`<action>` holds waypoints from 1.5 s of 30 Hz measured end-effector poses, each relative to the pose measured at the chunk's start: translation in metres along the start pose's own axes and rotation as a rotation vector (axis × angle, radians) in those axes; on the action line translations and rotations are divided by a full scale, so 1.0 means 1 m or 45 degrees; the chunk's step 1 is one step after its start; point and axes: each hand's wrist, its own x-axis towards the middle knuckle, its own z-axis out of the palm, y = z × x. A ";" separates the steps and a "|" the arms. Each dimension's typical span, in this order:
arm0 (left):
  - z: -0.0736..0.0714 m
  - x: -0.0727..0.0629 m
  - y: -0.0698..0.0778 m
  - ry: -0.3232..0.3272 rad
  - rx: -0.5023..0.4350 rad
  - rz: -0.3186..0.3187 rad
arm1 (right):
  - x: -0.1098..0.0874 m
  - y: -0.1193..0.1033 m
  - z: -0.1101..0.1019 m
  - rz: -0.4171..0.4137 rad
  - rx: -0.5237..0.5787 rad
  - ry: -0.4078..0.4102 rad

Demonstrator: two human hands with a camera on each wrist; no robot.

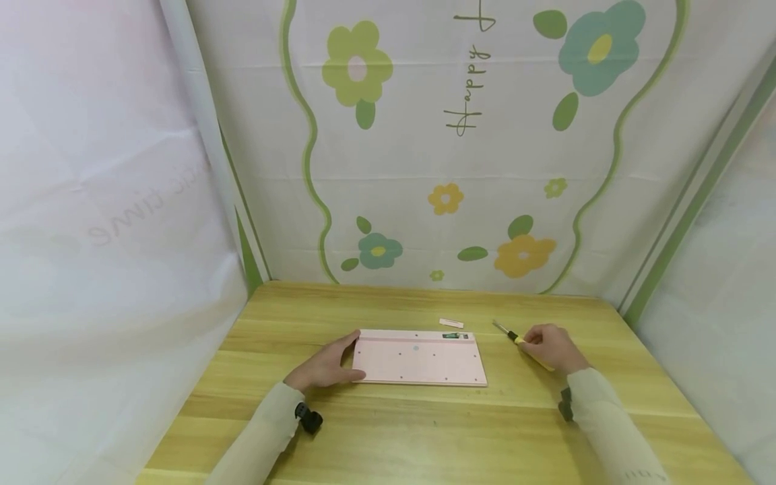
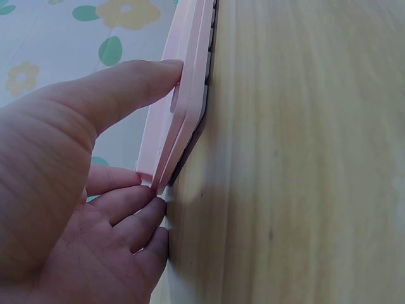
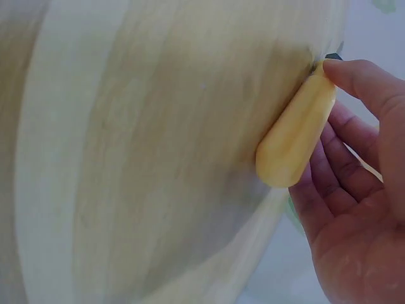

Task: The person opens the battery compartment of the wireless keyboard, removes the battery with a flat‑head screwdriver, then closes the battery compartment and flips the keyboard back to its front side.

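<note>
Flowered white cloth (image 1: 424, 168) hangs behind and beside a pale wooden bench (image 1: 424, 424) that fills the lower half of the head view.

At the centre of the bench lies a pink keyboard (image 1: 419, 358), face down, its flat back with small screw holes showing. Its long axis runs left to right across the frame, and an open battery slot (image 1: 455, 335) sits near its upper right corner. A small pink cover (image 1: 451, 323) lies just beyond that corner, apart from the keyboard.

The left hand (image 1: 324, 367) rests at the keyboard's left end. In the left wrist view the thumb (image 2: 120, 88) presses flat against the pink back while the other fingers (image 2: 126, 209) curl at the corner near the edge, so the hand grips that end lightly between thumb and fingers. The dark key side faces the wood.

The right hand (image 1: 550, 347) lies to the right of the keyboard, well apart from it, with its fingers curled round a yellow-handled screwdriver (image 1: 520, 341). The right wrist view shows the rounded yellow handle (image 3: 297, 136) lying on the bench, the thumb tip on its narrow end and the fingers behind it. The screwdriver's long axis runs diagonally, its metal tip (image 1: 498, 326) pointing toward the upper left of the head view and its butt toward the lower right.
</note>
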 end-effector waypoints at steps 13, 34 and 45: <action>0.001 0.002 -0.002 -0.002 0.013 -0.002 | -0.002 -0.029 -0.022 -0.144 -0.058 -0.092; -0.001 0.000 0.002 -0.013 0.023 -0.003 | 0.039 -0.114 0.013 -0.433 -0.067 -0.231; -0.001 0.000 0.001 -0.012 0.020 0.002 | 0.052 -0.138 0.037 -0.449 -0.063 -0.260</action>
